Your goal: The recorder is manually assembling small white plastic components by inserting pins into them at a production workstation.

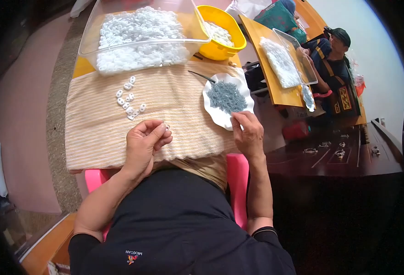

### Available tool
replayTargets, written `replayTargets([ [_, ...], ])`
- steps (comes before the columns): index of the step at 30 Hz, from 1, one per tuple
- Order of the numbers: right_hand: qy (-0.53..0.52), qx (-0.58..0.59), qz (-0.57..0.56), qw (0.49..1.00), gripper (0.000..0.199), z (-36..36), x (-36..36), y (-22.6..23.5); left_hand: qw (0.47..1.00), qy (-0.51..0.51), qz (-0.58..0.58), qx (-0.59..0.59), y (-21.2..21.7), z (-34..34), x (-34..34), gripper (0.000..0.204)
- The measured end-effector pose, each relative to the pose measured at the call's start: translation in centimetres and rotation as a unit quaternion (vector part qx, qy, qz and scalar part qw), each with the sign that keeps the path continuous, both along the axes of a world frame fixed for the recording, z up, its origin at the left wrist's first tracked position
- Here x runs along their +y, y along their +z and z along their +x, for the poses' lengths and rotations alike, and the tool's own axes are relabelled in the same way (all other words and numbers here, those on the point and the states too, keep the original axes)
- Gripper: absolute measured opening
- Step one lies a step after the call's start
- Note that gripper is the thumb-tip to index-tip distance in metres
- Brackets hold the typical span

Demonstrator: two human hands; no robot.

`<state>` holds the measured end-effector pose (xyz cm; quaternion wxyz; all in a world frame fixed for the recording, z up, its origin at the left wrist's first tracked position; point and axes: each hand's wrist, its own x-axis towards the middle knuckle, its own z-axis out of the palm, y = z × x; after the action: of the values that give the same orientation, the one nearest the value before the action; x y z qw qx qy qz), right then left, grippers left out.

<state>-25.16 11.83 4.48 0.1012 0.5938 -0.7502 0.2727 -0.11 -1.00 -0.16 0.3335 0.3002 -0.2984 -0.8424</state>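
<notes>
Between the thumb and fingers of my left hand [148, 140] is a small white plastic piece [167, 128], held over the near part of the striped cloth [174, 98]. My right hand [248, 133] reaches to the near rim of a white scalloped plate [218, 118], its fingertips pinched together at the edge of a heap of small grey-blue pieces [227, 96]. What those fingertips hold, if anything, is too small to make out. Left of centre on the cloth lie several loose white two-holed plastic pieces [123, 103].
A clear plastic bin [85, 52] full of white pieces stands at the far left of the table. Beside it is a yellow basin [218, 54] with more pieces. At another table [268, 75] on the right sits a person [332, 57] with a similar bin.
</notes>
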Motion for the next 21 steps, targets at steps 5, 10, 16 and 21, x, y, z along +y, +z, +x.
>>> replayTargets([
  [5, -0.025, 0.035, 0.082, 0.996, 0.016, -0.9, 1.4, 0.6, 1.000, -0.007, -0.002, -0.003, 0.1, -0.1, 0.1, 0.012],
  [10, 0.010, 0.083, 0.118, 0.989, 0.026, -1.4, 1.8, 0.1, 1.000, -0.010, 0.002, 0.002, -0.1, -0.1, 0.1, 0.013],
  [16, 0.011, 0.128, 0.131, 0.983, 0.039, -1.3, 1.5, -0.4, 1.000, -0.018, 0.015, 0.000, -0.2, -0.1, 0.2, 0.015],
  [21, 0.014, 0.123, 0.126, 0.984, 0.040, -1.2, 1.4, -0.7, 1.000, -0.017, 0.016, 0.000, -0.2, -0.1, 0.2, 0.014],
])
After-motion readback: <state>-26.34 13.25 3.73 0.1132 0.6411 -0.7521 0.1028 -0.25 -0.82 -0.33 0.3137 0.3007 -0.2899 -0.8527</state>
